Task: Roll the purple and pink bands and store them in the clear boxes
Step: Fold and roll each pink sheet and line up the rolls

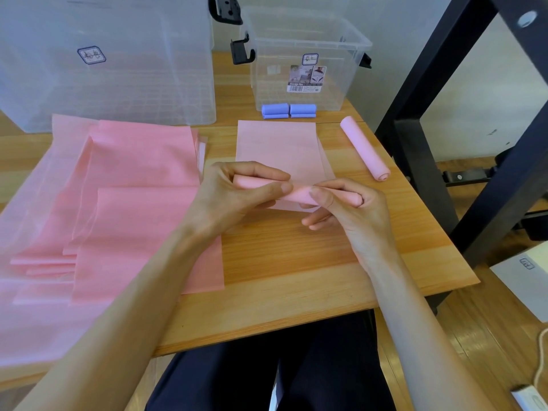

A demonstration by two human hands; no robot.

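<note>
Pink band (278, 149) — flat on our wooden table (296, 262), near end rolled up, our left hand (234, 197) and right hand (350, 206) both gripping that roll — small clear box (305, 69) standing behind.

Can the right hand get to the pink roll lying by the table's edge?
Probably yes. The finished pink roll lies in the open on the table, with nothing between it and the right hand. But that hand grips the half-rolled band and must let go first.

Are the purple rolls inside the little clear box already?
No, the two purple rolls lie on the table just in front of the small clear box.
</note>
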